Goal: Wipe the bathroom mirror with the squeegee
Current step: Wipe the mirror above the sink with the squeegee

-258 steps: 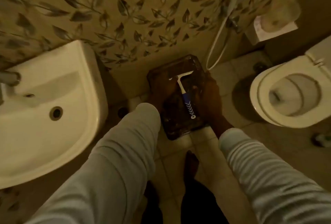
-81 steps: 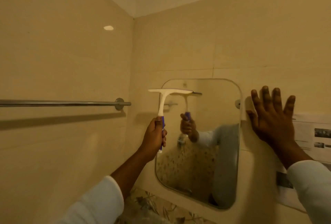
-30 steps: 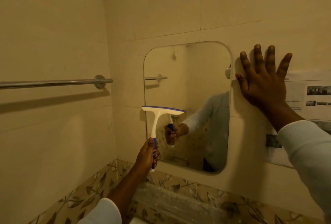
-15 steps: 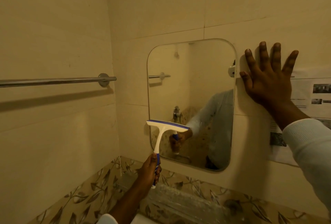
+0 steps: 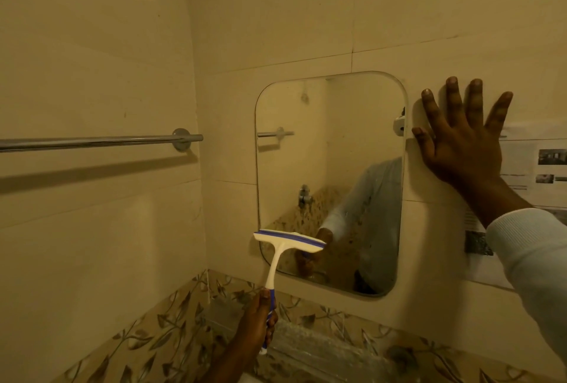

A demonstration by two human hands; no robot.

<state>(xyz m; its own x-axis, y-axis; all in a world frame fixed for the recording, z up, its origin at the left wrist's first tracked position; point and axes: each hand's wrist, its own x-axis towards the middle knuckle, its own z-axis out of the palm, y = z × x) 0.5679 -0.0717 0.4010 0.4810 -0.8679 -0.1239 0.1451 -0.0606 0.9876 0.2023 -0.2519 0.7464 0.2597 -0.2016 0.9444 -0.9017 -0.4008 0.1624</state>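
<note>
A rounded rectangular mirror (image 5: 331, 149) hangs on the cream tiled wall. My left hand (image 5: 256, 326) grips the blue end of a white squeegee (image 5: 283, 249), whose blade lies across the mirror's lower left corner. To the right of the mirror, my right hand (image 5: 463, 140) presses flat on the wall with its fingers spread. The mirror reflects my sleeve, my hand and a tap.
A chrome towel rail (image 5: 101, 140) runs along the left wall at mirror height. Printed paper notices (image 5: 534, 168) are stuck on the wall behind my right wrist. A leaf-patterned tile band (image 5: 171, 324) runs below, with a clear plastic-covered shelf (image 5: 313, 349) under the mirror.
My left hand has drawn the squeegee down the mirror's left side, from the top edge to the lower corner. My right hand has stayed flat on the wall.
</note>
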